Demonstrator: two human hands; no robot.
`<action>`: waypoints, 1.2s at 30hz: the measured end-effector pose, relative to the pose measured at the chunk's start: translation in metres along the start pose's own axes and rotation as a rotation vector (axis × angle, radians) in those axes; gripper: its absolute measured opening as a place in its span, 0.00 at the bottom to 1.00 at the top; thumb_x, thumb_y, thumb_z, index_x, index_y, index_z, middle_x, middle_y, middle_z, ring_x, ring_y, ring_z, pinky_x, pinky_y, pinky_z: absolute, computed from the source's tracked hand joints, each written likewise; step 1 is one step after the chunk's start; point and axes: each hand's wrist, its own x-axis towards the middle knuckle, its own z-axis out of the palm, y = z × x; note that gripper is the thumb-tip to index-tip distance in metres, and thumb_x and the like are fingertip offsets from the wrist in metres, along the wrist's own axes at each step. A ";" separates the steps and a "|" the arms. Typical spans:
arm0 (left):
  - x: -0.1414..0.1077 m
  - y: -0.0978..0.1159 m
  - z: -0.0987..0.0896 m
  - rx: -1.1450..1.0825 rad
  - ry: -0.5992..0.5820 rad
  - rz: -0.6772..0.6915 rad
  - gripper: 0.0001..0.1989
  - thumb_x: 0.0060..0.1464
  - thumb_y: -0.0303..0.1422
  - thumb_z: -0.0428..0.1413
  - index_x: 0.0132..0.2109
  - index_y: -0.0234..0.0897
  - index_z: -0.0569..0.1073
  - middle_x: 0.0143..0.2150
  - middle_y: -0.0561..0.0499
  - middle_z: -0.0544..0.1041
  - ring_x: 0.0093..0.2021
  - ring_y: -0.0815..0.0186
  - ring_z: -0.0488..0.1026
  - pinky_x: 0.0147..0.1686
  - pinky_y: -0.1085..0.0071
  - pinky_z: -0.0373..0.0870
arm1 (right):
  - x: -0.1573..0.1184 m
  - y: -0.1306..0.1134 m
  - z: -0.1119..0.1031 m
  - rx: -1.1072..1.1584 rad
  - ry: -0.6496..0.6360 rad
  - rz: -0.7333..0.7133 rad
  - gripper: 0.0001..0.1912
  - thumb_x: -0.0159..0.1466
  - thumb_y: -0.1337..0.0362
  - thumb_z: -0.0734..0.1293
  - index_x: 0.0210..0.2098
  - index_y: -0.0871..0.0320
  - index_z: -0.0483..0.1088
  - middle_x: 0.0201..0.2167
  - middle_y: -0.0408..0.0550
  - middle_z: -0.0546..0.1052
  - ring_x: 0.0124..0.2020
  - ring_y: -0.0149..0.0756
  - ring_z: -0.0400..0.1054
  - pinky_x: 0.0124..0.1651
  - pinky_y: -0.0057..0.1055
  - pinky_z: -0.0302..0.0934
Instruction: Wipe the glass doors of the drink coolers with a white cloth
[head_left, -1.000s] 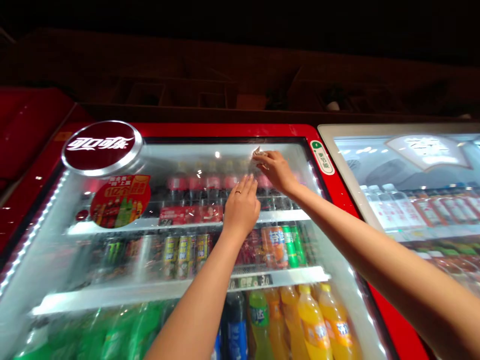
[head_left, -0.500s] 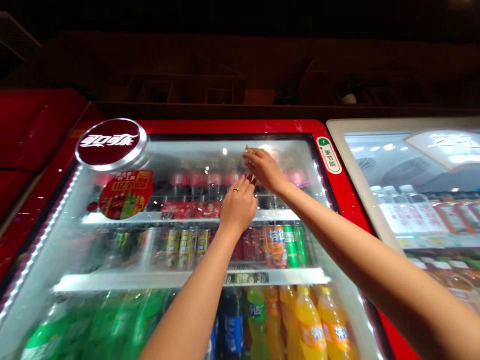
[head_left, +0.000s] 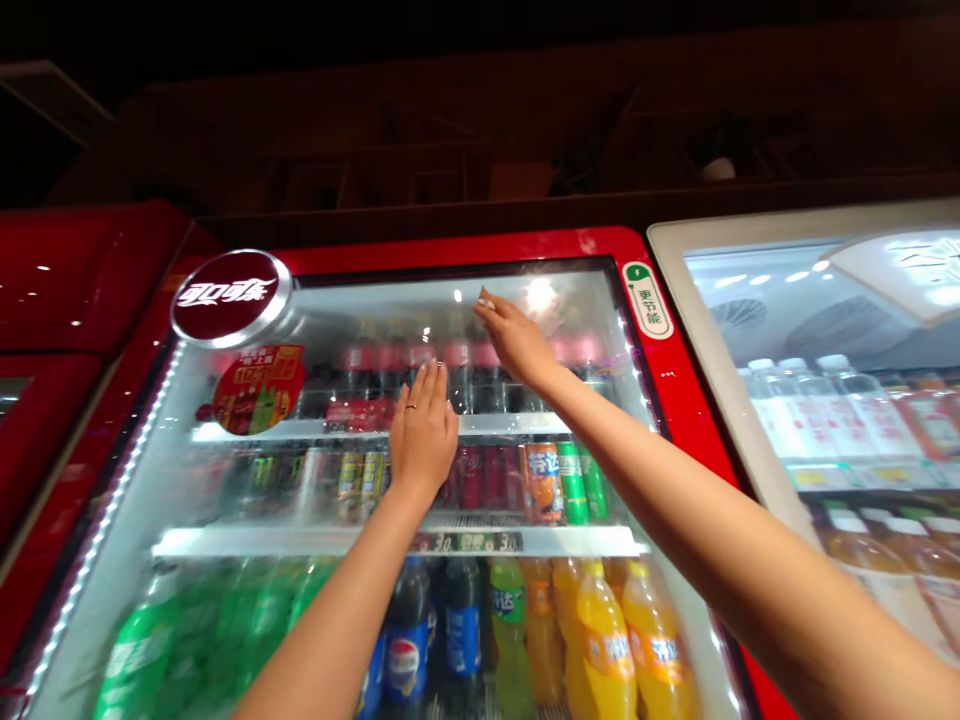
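Note:
My left hand [head_left: 424, 432] is raised before the glass door [head_left: 352, 290] of a red drinks fridge [head_left: 450, 250]. Its fingers are straight and close together, the palm turned toward the glass. I cannot tell whether it touches. A thin ring sits on one finger. Higher and to the right, my right hand [head_left: 516, 338] has its fingers drawn together near the glass. A small whitish spot shows at its fingertips; what it is cannot be made out. Behind the glass stand dark bottles with red labels [head_left: 360, 356], and below them several cans [head_left: 543, 484].
Green bottles [head_left: 139, 650], cola bottles [head_left: 409, 650] and orange soda bottles [head_left: 604, 640] fill the lower shelf. A round lit sign [head_left: 231, 298] juts out at the upper left. A pale-framed fridge [head_left: 720, 380] adjoins on the right, a red cabinet [head_left: 67, 280] on the left.
My left hand has moved left and slightly down, away from my right hand, and its fingers have straightened. My right hand has shifted slightly left. The view has moved a little.

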 end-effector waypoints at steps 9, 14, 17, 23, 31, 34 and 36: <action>-0.001 0.006 -0.004 0.040 -0.095 -0.026 0.35 0.72 0.26 0.43 0.82 0.39 0.51 0.82 0.45 0.58 0.82 0.57 0.54 0.81 0.48 0.55 | -0.019 0.015 -0.019 -0.031 -0.002 0.041 0.31 0.72 0.74 0.59 0.72 0.48 0.67 0.76 0.56 0.66 0.74 0.59 0.64 0.69 0.64 0.68; 0.001 0.005 -0.009 0.042 -0.161 -0.026 0.32 0.73 0.27 0.43 0.80 0.34 0.55 0.83 0.44 0.55 0.83 0.57 0.52 0.81 0.51 0.54 | 0.011 -0.007 0.009 0.005 -0.001 0.069 0.29 0.75 0.69 0.56 0.74 0.52 0.65 0.76 0.56 0.66 0.77 0.54 0.60 0.76 0.60 0.61; 0.002 -0.007 -0.019 0.020 -0.222 0.048 0.31 0.73 0.28 0.44 0.79 0.34 0.58 0.82 0.45 0.56 0.82 0.60 0.53 0.81 0.55 0.55 | 0.005 -0.030 0.018 0.039 -0.101 -0.001 0.31 0.76 0.66 0.56 0.76 0.47 0.62 0.78 0.49 0.65 0.78 0.51 0.59 0.76 0.58 0.62; 0.007 -0.075 -0.052 0.029 -0.180 0.135 0.32 0.71 0.26 0.44 0.79 0.35 0.59 0.82 0.46 0.58 0.82 0.59 0.56 0.81 0.53 0.54 | -0.009 -0.031 0.001 -0.003 -0.150 0.034 0.27 0.76 0.63 0.57 0.72 0.46 0.67 0.78 0.48 0.64 0.76 0.57 0.62 0.74 0.62 0.63; 0.003 -0.147 -0.058 0.068 -0.176 0.141 0.31 0.74 0.29 0.43 0.79 0.32 0.58 0.82 0.43 0.58 0.82 0.57 0.55 0.80 0.53 0.56 | 0.022 -0.060 0.044 -0.026 -0.016 0.133 0.27 0.76 0.63 0.56 0.72 0.48 0.68 0.77 0.51 0.66 0.77 0.55 0.61 0.76 0.65 0.59; -0.001 -0.148 -0.055 0.065 -0.158 0.157 0.31 0.74 0.29 0.43 0.80 0.35 0.56 0.82 0.45 0.57 0.82 0.59 0.54 0.80 0.53 0.56 | 0.008 -0.064 0.043 -0.042 -0.042 0.077 0.26 0.76 0.62 0.57 0.71 0.45 0.69 0.77 0.47 0.66 0.75 0.53 0.63 0.75 0.62 0.62; -0.002 -0.147 -0.054 0.070 -0.154 0.157 0.31 0.74 0.29 0.43 0.80 0.34 0.56 0.82 0.45 0.57 0.82 0.58 0.53 0.80 0.53 0.56 | 0.002 -0.058 0.034 -0.069 -0.041 0.084 0.26 0.76 0.62 0.59 0.70 0.44 0.70 0.75 0.47 0.68 0.74 0.55 0.66 0.73 0.62 0.65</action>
